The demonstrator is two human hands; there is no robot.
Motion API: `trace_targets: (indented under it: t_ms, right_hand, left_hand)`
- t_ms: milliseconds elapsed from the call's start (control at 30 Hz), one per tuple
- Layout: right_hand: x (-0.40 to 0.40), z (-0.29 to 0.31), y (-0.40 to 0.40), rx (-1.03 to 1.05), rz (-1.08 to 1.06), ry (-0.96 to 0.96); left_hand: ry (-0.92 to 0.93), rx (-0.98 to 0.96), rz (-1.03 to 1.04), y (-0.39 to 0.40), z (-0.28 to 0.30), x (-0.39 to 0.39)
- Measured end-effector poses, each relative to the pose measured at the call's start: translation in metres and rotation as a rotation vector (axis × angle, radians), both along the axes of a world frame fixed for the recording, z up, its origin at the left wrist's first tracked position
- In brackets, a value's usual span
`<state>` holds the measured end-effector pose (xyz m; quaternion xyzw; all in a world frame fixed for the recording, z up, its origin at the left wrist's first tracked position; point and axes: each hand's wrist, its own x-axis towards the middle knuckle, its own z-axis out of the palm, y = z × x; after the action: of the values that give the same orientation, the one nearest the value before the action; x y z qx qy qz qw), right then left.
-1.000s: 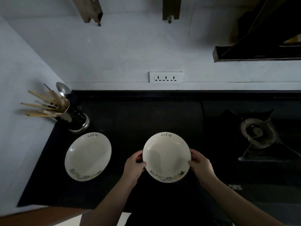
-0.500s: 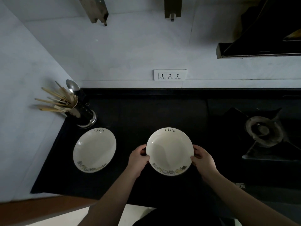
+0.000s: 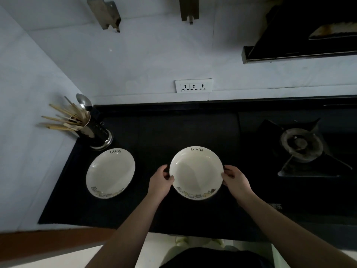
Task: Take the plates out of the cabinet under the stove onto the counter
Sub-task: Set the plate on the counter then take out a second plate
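One plate (image 3: 110,173) sits on the counter (image 3: 173,132); left hand (image 3: 160,182) and right hand (image 3: 236,181) grip a second plate (image 3: 196,172) by its rim, maybe nearly down.

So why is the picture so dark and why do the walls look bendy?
Head view: dim light swallows the black counter and the gas burner, while the two white round plates stand out, with small glints on their rims; the wide-angle lens bends the wall and counter edges.

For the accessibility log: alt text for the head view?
Left hand and right hand grip the held plate by its side rims over the black counter. A matching second plate lies left, near a utensil holder.
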<state>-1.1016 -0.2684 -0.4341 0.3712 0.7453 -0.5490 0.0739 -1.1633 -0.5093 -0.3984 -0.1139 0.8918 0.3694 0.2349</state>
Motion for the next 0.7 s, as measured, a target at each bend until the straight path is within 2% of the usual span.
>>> trace_targets:
  t_ms: [167,333,467,533,633,700]
  right_hand:
    - [0.015,0.021,0.005,0.101,0.015,0.029]
    - [0.041,0.044,-0.017,0.189,0.217,0.018]
    - [0.071,0.067,-0.059,0.267,0.353,0.015]
    - [0.093,0.074,-0.082,0.444,0.408,0.083]
    - [0.125,0.073,-0.113,0.854,0.544,0.14]
    - [0.142,0.072,-0.129,0.948,0.587,0.064]
  left_hand:
    - [0.204,-0.127,-0.198,-0.015,0.016,0.014]
    - [0.274,-0.201,-0.425,-0.036,0.028,0.031]
    - [0.482,-0.559,-0.657,-0.063,0.032,0.051]
    - [0.518,-0.582,-0.701,-0.079,0.037,0.064]
    - [0.548,-0.578,-0.798,-0.104,0.04,0.085]
    - [0.562,-0.567,-0.845,-0.119,0.041,0.097]
